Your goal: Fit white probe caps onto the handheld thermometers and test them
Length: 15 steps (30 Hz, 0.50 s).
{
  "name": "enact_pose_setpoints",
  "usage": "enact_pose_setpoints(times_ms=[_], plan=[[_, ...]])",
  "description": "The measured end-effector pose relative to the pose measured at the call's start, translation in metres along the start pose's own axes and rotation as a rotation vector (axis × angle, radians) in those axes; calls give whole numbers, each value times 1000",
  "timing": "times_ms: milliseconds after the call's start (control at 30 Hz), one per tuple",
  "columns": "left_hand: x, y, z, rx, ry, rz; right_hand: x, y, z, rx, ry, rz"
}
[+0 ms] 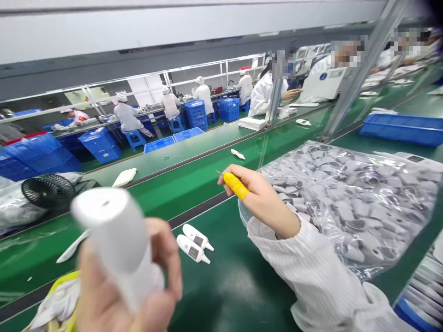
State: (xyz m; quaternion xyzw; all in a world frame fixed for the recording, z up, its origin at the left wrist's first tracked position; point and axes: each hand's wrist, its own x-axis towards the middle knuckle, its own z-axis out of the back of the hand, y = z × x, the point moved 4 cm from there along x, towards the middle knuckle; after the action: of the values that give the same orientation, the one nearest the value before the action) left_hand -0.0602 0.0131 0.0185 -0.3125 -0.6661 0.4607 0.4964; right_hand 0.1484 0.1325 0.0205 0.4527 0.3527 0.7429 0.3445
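Note:
My left hand (pixel 161 276) is wrapped around a white ear thermometer (pixel 114 235), blurred and raised close to the camera. A yellow finger cot (pixel 236 186) covers the thumb of my right hand (pixel 256 193). Its fingers are pinched on something thin; only a fine pointed tip (pixel 218 172) shows, and the kind is unclear. Two white ear thermometers (pixel 194 246) with small grey screens lie side by side on the green bench (pixel 235 290), between my hands. Right of my right hand, a clear plastic bag (pixel 367 203) holds many grey-white plastic shells.
A green conveyor belt (pixel 204 173) runs behind the bench, carrying a white part (pixel 237 154). A yellow bin (pixel 71 277) stands lower left, a black fan (pixel 48 191) beyond it. A blue tray (pixel 404 129) sits at right. Metal posts (pixel 363 69) rise ahead; co-workers sit beyond.

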Motion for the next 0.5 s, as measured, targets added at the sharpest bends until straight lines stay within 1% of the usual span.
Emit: enact_pose_setpoints(times_ms=[33, 67, 133, 167, 233, 300, 367, 433, 500], plan=[[0, -1, -12, 30, -7, -25, -2, 5, -1, 46, -10, 51], [2, 1, -24, 52, 10, -19, -5, 10, -3, 80, -13, 102], [9, 8, -42, 50, 91, 46, -11, 21, -8, 84, 2, 208], [13, 12, -47, 24, 139, 85, -14, 26, -11, 51, 19, 254], [17, 18, -53, -57, 210, 149, -20, 33, -18, -39, 68, 322], [17, 20, -55, -129, 252, 178, -23, 36, -24, -127, 93, 347], [13, 20, -56, -157, 271, 191, -23, 36, -26, -221, 71, 349], [10, 18, -57, -143, 279, 188, -23, 35, -26, -331, 20, 361], [9, 18, -58, -119, 259, 172, -24, 35, -26, -437, -18, 396]])
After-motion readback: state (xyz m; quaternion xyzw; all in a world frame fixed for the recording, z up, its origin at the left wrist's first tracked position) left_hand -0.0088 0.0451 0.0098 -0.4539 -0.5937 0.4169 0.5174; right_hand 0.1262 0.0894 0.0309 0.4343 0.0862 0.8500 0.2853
